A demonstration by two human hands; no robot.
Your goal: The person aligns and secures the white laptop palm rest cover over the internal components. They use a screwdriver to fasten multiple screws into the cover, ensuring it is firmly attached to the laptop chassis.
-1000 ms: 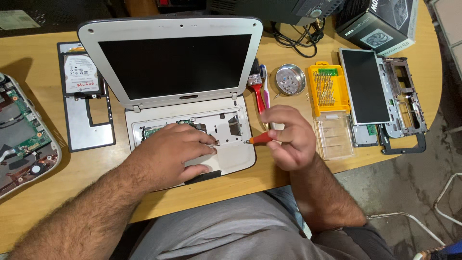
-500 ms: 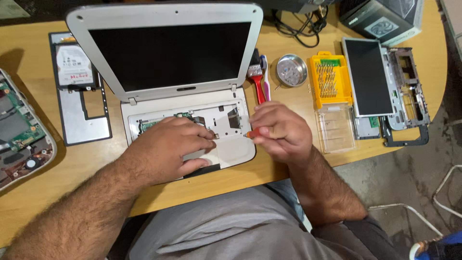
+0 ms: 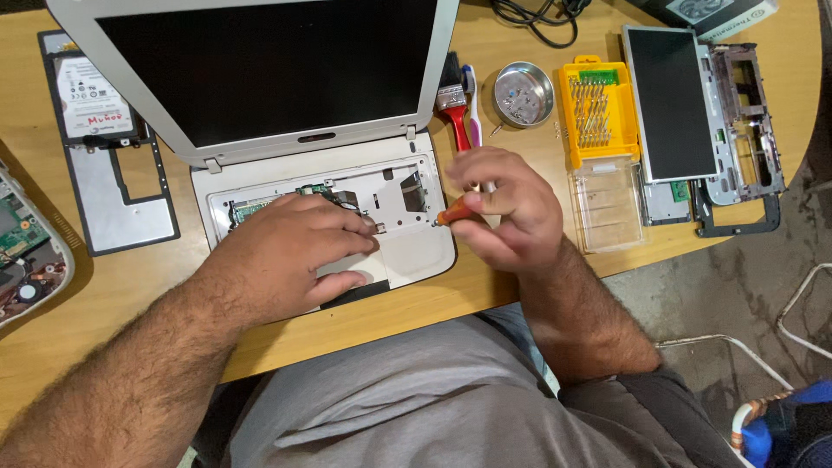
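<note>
A small white laptop (image 3: 260, 78) stands open on the wooden table (image 3: 104, 295), its keyboard removed so the inner frame and a green board show. My left hand (image 3: 290, 251) lies flat on the palm rest, fingers spread over the open base. My right hand (image 3: 507, 208) grips a small orange-handled screwdriver (image 3: 452, 215), whose tip points at the right side of the laptop base.
Right of the laptop lie a red-handled brush (image 3: 452, 104), a round metal dish of screws (image 3: 523, 94), a yellow bit set (image 3: 598, 108) with clear lid, and a dismantled screen with frame (image 3: 672, 100). A hard drive on a grey panel (image 3: 91, 104) and an opened device (image 3: 26, 251) sit left.
The view has shifted closer and down. My right hand with the screwdriver moved slightly up and right along the laptop base's right side. My left hand stays on the palm rest.
</note>
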